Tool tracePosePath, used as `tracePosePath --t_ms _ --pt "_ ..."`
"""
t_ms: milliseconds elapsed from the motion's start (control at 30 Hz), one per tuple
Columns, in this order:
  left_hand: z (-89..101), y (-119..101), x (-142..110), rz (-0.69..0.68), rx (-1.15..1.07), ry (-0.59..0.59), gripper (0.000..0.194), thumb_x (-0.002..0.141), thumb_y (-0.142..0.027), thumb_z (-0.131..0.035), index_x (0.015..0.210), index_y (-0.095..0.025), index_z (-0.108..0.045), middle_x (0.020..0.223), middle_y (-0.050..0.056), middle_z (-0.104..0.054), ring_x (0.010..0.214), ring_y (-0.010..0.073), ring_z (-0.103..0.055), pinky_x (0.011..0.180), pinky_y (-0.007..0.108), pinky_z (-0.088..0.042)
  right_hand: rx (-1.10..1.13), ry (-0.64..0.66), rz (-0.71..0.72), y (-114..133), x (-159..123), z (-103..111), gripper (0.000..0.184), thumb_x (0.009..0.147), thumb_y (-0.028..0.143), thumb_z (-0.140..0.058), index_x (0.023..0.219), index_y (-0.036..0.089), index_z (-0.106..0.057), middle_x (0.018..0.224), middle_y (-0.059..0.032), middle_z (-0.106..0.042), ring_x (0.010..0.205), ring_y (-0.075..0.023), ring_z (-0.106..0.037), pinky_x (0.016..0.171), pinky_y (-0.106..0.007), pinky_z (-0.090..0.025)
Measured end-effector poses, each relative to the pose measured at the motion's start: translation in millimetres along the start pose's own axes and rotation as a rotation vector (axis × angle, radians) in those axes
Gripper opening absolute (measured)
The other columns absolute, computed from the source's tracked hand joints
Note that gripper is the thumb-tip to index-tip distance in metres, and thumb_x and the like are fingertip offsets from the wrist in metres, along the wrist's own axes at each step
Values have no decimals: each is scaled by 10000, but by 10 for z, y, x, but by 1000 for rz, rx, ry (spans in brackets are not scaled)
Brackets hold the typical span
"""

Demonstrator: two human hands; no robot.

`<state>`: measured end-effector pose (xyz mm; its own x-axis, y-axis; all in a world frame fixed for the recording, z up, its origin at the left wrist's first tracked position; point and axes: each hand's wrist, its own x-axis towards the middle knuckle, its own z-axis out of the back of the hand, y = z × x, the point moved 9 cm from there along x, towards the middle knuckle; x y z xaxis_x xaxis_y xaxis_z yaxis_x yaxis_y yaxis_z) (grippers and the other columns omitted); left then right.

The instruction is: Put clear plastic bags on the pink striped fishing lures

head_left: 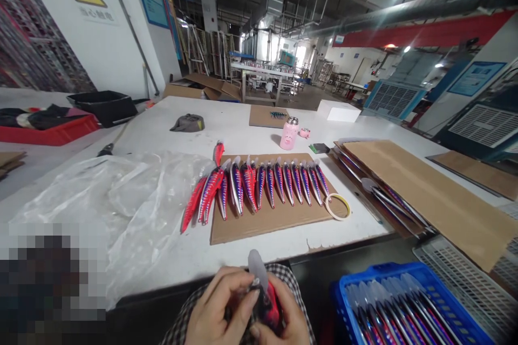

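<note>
Low at the front edge of the table, my left hand (222,307) and my right hand (285,310) are closed around one fishing lure (267,304). Its clear lip points up and away from me; red and dark parts show between my fingers, and the rest is covered. Beyond, a row of red, purple and silver lures (287,183) lies on a cardboard sheet (259,226). Several redder lures (210,188) overlap at the row's left end. A roll of tape (338,207) rests at the cardboard's right corner.
Right of my lap, a blue basket (340,302) holds several lures. Cardboard sheets (424,188) with lures between them lie on the right. Clear plastic bags (121,205) spread over the left. A pink bottle (288,135) stands behind the row; a red tray (52,132) sits far left.
</note>
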<state>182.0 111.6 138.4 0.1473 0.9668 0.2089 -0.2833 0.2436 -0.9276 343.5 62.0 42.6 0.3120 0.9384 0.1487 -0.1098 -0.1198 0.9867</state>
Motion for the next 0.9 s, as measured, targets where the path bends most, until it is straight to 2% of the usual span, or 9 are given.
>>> tracePosePath --t_ms 133,300,367,467,567,667,800,900 --pt "28 -20 4 22 27 -106 65 790 -288 -658 822 -299 -713 916 6 -663 761 178 -623 685 233 -503 -102 -14 21 -2 3 25 651 569 218 -863 1192 308 -695 1188 -18 -727 1137 -300 -643 1026 -326 -477" --pt "-36 94 49 28 9 -55 122 849 -288 -579 766 -250 -661 816 15 -633 754 185 -616 698 251 -495 -228 -9 38 -10 -9 13 683 554 148 -819 1207 297 -686 1193 -16 -724 1129 -296 -652 1025 -330 -486" --pt "-68 183 58 81 -95 -28 107 849 -303 -587 794 -237 -652 803 8 -626 748 182 -624 689 244 -507 -256 6 45 -10 -7 -4 687 561 145 -793 1224 281 -671 1199 -27 -721 1128 -296 -654 1014 -344 -500" --pt "-86 327 32 222 -351 -67 102 801 -332 -668 793 -232 -652 792 -19 -611 695 151 -599 629 206 -507 -278 21 46 -18 3 -22 691 572 128 -751 1242 265 -653 1210 -34 -714 1136 -286 -652 1003 -346 -512" --pt "-126 409 -16 339 -553 -84 216 700 -407 -783 762 -216 -704 771 -18 -637 678 138 -579 632 194 -514 -312 30 19 -50 15 -25 710 560 96 -721 1248 251 -646 1222 -38 -708 1159 -288 -640 1030 -370 -493" --pt "-151 471 -61 442 -696 -90 373 684 -543 -769 813 -192 -766 798 33 -699 762 187 -632 721 248 -551 -369 45 -13 -83 23 -16 715 560 96 -716 1257 235 -642 1251 -47 -692 1192 -301 -619 1068 -414 -456" --pt "-109 524 -68 478 -680 -106 352 643 -505 -814 821 -201 -790 917 30 -716 787 180 -651 752 241 -553 -403 87 2 -66 25 -26 696 587 125 -720 1273 202 -630 1285 -70 -668 1205 -302 -609 1074 -421 -448" --pt "-114 542 -37 444 -597 -49 267 638 -416 -828 803 -213 -774 883 1 -707 769 162 -644 727 217 -545 -421 111 25 -29 9 -59 698 603 129 -709 1290 198 -613 1290 -79 -663 1214 -311 -602 1082 -456 -435"
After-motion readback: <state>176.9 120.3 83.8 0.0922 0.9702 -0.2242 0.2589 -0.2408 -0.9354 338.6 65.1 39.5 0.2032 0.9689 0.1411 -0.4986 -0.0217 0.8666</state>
